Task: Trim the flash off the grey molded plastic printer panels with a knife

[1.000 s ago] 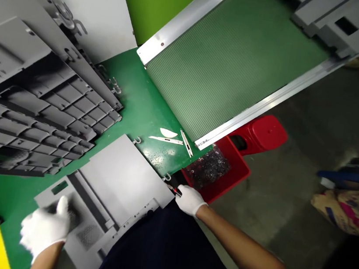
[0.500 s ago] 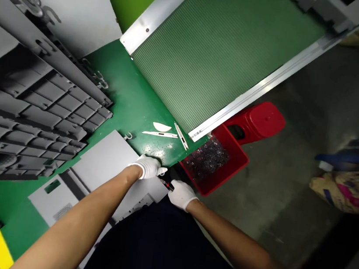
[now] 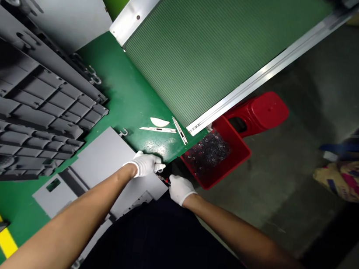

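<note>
A flat grey plastic panel (image 3: 102,151) lies on the green tabletop in front of me, with a small curled hook (image 3: 123,132) standing off its far edge. My left hand (image 3: 145,164), in a white glove, grips the panel's right corner with its fingers bent over the edge. A similar curl of plastic shows just below those fingertips. White-gloved too, my right hand (image 3: 180,190) is closed round red-and-black-handled pliers (image 3: 166,180). Their metal head points at the corner by my left fingers; the jaws are too small to make out.
Ribbed grey panels (image 3: 38,102) stand stacked on the left. Two cutter knives (image 3: 157,129) and a white curved piece (image 3: 159,122) lie on the green tabletop (image 3: 120,82). Beyond is a green conveyor belt (image 3: 210,50). A red bin (image 3: 245,154) of small dark scraps sits below, beside a red stool (image 3: 270,109).
The view has shifted slightly, so the belt and stacked panels sit a little further left. Both hands stay at the panel's corner, and the pliers remain in my right hand.
</note>
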Demonstrator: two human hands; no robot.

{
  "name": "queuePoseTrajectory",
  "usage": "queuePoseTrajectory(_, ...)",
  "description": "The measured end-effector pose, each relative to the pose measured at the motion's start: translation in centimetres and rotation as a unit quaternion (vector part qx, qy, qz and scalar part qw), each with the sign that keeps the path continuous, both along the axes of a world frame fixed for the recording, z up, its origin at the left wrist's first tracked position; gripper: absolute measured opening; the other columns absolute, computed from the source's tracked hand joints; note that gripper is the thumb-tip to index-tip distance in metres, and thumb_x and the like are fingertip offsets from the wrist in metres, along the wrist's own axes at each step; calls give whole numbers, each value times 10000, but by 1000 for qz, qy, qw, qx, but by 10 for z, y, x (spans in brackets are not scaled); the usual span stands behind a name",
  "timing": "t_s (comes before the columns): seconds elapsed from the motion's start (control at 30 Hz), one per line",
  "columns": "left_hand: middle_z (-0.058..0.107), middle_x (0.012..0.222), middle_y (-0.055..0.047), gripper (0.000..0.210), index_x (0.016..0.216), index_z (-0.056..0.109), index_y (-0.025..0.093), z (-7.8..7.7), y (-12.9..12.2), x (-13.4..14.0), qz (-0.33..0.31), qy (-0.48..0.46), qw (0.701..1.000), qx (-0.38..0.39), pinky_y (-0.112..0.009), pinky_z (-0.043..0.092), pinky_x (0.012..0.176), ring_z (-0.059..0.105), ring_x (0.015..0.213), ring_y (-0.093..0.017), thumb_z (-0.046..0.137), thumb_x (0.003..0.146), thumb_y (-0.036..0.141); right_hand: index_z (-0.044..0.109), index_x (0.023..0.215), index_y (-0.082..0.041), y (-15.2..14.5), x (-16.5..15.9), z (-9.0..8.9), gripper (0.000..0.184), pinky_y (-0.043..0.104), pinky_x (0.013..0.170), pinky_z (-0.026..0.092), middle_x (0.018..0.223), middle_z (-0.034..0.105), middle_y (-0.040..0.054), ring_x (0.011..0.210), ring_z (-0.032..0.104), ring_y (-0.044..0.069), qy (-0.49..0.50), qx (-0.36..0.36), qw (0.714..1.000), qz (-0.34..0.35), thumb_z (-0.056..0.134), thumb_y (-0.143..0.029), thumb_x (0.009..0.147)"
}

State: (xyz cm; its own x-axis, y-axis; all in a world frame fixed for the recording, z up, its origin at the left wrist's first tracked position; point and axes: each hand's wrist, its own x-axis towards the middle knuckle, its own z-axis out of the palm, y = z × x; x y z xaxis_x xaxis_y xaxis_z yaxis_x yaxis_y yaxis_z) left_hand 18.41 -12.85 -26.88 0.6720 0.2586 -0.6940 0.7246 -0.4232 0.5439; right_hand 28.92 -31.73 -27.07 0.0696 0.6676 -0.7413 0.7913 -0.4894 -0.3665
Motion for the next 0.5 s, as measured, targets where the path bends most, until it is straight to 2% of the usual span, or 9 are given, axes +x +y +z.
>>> queuePoseTrajectory(0.07, 644, 621, 40, 388, 701, 653, 195, 0, -1, -1, -39, 3, 999, 0, -313, 325, 846, 473, 599, -96, 572, 900, 518, 607, 1071, -158, 1, -1, 4, 250, 351, 737, 501, 1028, 715, 155, 942, 711, 301, 0, -7, 1000, 0, 581, -163, 822)
queuePoseTrajectory(0.2, 620, 620, 36, 487, 724, 635, 189, 2, -3, 1, -74, 11, 997, 26, -335, 301, 855, 443, 593, -97, 446, 947, 578, 606, 1072, -153, 1, -1, 8, 274, 352, 741, 508, 1029, 710, 160, 940, 711, 298, -1, -8, 1000, 1, 595, -138, 798)
queuePoseTrajectory(0.33, 654, 641, 29, 472, 713, 614, 208, 5, -4, 4, -98, 29, 994, 31, -371, 284, 890, 468, 591, -122, 462, 928, 600, 591, 1099, -146, 1, 0, 7, 286, 360, 749, 511, 1067, 694, 173, 973, 701, 311, -10, -1, 1000, -1, 572, -131, 814)
queuePoseTrajectory(0.5, 701, 699, 14, 490, 716, 634, 229, 9, -5, 7, -105, 46, 993, 30, -410, 262, 909, 548, 654, -158, 430, 927, 621, 612, 1032, -176, -1, -2, 5, 244, 319, 705, 512, 996, 726, 126, 907, 722, 279, 24, -4, 1000, 14, 608, -148, 790)
